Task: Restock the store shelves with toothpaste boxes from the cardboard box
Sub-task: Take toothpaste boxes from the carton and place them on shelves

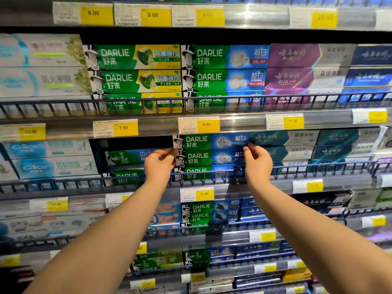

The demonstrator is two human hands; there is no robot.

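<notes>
Hands pinch opposite ends of the top toothpaste box [212,141]: left hand [159,164] at its nine o'clock end, right hand [257,164] at three, apparently squaring it on the stack behind the shelf rail [203,172]. Cardboard box unseen.

head camera looks forward at close range onto the store shelves [233,124], slightly downward along both forearms.
</notes>
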